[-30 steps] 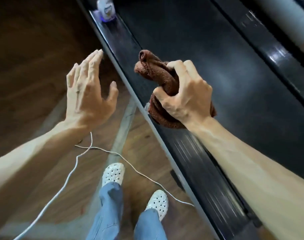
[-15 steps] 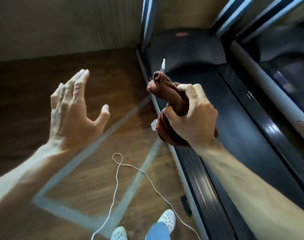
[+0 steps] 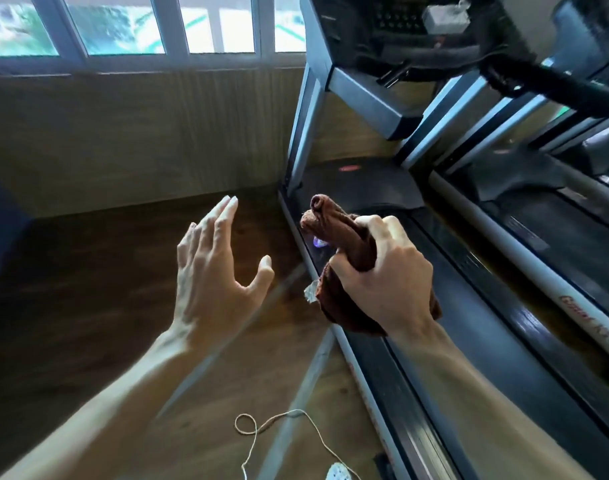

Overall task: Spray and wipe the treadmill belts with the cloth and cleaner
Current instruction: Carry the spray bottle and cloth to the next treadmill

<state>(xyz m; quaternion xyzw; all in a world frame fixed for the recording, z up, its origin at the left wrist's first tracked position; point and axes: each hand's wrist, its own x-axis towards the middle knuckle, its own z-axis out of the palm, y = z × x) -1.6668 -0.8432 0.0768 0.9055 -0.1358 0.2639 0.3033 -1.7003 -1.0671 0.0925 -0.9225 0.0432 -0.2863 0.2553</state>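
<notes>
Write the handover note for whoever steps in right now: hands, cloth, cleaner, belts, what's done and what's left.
Right hand: grips the bunched brown cloth, held above the left edge of the nearest treadmill belt.
Left hand: open, fingers spread, holds nothing, over the wooden floor.
Cleaner: only a small white and purple bit shows on the treadmill's left side rail, just behind the cloth; likely the bottle, mostly hidden.
Done: cannot tell whether any belt is sprayed or wiped.
Left: the cloth is not on the belt now. Probably pick up the cleaner with the free hand, spray, wipe, then the second treadmill to the right.
</notes>
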